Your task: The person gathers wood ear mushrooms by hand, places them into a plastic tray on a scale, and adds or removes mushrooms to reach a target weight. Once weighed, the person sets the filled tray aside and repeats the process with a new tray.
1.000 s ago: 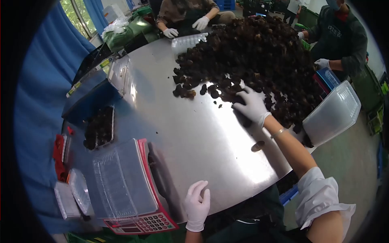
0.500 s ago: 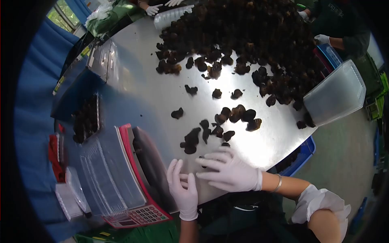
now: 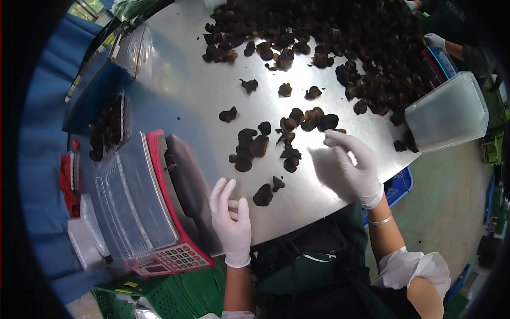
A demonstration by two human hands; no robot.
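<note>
At the front edge of the shiny steel desk (image 3: 202, 80), gloved hands flank a small scatter of dark shrivelled pieces (image 3: 249, 146).
Left hand (image 3: 231, 223) lies flat, fingers apart and empty, beside one piece; right hand (image 3: 353, 165) hovers, fingers loosely spread, holding nothing. The clear plastic tray (image 3: 135, 196) on the red scale (image 3: 178, 258) looks empty, and the big dark heap (image 3: 340, 32) lies beyond: barely begun, I judge.

A shiny steel table (image 3: 212, 80) is carrying a big heap of dark mushrooms (image 3: 340, 32) at its far side, with loose dark pieces (image 3: 255, 143) lying scattered nearer. A red scale (image 3: 159, 212) is sitting at its near left edge, and a clear plastic box (image 3: 449, 111) is leaning at the right edge.
</note>
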